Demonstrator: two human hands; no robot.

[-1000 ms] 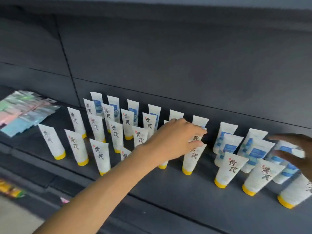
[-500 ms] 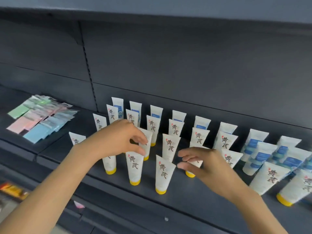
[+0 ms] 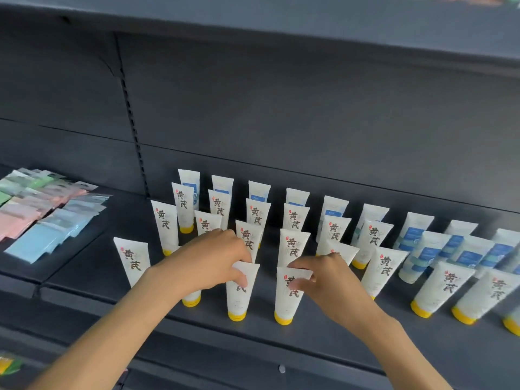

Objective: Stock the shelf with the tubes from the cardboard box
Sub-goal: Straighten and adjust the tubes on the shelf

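Several white tubes with yellow caps and black characters stand cap-down in rows on the dark shelf (image 3: 253, 336). My left hand (image 3: 209, 261) pinches the flat top of a front-row tube (image 3: 238, 301). My right hand (image 3: 323, 277) pinches the top of the neighbouring front-row tube (image 3: 287, 302). Both tubes stand upright near the shelf's front edge. Tubes with blue labels (image 3: 416, 249) fill the right side and the back row. The cardboard box is out of view.
Flat pastel sachets (image 3: 42, 218) in pink, blue and green lie on the shelf section to the left. An upper shelf (image 3: 281, 21) overhangs the rows. A lone yellow-capped tube (image 3: 132, 260) stands at the left end.
The view has shifted right. My left hand moved right onto a front-row tube's top, and my right hand moved left from a second-row tube onto the tube beside it.
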